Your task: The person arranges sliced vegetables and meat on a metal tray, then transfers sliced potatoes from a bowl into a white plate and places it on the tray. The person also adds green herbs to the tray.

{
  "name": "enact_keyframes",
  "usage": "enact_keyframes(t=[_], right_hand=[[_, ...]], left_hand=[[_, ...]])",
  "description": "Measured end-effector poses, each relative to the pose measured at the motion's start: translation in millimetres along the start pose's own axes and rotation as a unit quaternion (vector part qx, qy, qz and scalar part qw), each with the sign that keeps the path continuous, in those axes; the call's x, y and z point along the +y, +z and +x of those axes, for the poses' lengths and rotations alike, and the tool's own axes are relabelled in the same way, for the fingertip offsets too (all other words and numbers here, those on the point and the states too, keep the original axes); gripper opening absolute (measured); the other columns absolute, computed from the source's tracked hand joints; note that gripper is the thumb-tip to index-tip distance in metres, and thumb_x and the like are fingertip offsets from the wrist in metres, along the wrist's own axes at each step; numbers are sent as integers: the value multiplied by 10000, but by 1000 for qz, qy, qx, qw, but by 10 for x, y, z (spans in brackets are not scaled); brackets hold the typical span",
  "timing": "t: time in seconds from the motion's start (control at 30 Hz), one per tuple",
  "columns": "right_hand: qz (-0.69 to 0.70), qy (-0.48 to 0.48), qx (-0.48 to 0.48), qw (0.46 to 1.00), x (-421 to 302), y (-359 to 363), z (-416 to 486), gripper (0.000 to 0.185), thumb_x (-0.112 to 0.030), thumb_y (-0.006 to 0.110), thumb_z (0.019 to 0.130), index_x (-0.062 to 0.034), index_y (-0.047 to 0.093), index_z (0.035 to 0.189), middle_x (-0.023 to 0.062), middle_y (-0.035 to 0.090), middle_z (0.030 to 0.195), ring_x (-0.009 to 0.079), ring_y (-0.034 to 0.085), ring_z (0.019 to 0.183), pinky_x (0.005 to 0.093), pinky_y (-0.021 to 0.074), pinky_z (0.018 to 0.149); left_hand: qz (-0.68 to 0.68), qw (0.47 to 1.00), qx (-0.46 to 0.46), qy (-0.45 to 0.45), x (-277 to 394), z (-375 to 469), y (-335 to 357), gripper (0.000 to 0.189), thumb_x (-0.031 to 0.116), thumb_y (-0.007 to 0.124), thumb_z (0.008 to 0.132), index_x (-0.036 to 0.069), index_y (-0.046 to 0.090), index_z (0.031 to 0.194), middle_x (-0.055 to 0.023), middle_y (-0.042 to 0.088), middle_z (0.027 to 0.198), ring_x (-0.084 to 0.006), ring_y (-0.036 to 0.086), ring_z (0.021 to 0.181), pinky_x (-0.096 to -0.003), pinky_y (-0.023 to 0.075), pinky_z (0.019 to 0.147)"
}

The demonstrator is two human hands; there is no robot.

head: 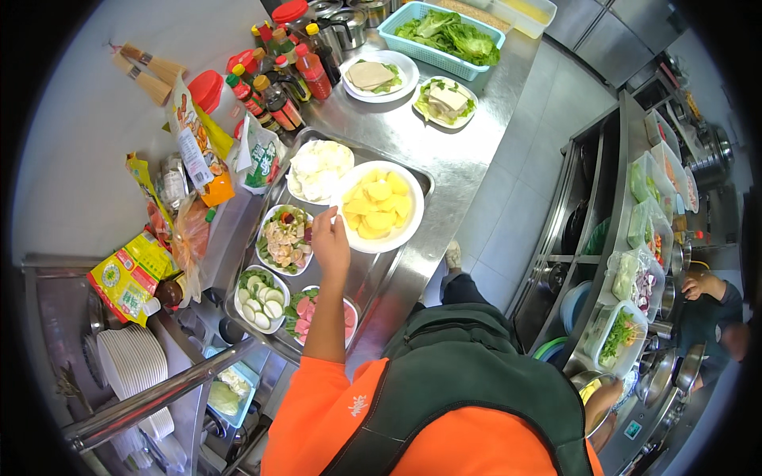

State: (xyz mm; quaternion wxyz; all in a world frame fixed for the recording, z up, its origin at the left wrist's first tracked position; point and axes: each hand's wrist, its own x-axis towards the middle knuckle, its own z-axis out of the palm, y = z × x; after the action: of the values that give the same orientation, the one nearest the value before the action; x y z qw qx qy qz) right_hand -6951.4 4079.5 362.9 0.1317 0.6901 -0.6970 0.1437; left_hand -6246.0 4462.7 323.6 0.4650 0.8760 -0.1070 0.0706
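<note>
My left hand [331, 238] reaches over a metal tray [372, 279] and grips the left rim of a round white plate [415, 229] of yellow slices, seemingly potato [379, 202]. The plate overlaps the tray's edge. In the tray are white plates with pale white pieces [321, 169], a mixed item on greens [284, 240], sliced green-skinned vegetable [261, 300] and pink slices on greens [306, 315], partly behind my forearm. At the lower right, my right hand [604, 404] lies against a metal bowl [580, 381] holding something yellow; its fingers are mostly hidden.
Sauce bottles [280, 107], a blue basket of lettuce [443, 38] and two plates of tofu-like slices [443, 101] stand farther back. Stacked white plates [131, 360] are lower left. Across the aisle, a counter holds food containers [616, 339]; a co-worker [708, 309] is beyond it.
</note>
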Motion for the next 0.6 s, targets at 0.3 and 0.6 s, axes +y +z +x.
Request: enact_keyframes(t=[0.3,0.6], right_hand=[[440,-359,-161,807,-4973,291,1235,266,14,616,860,-40,641,1120,142,614,1159,305,600,1117,354,475,958],[455,-449,-258,724,-7958,1403,986,253,-109,655,843,-34,669,1084,170,601,1101,350,639,891,414,521,793]], left_hand=[[-85,995,-24,-49,815,358,826,224,84,578,956,23,651,1159,-118,654,1055,-183,628,841,-290,509,723],[-259,865,-208,-375,1161,1039,2441,394,179,504,1012,3,496,1365,-110,654,1166,-162,660,919,-255,530,738]])
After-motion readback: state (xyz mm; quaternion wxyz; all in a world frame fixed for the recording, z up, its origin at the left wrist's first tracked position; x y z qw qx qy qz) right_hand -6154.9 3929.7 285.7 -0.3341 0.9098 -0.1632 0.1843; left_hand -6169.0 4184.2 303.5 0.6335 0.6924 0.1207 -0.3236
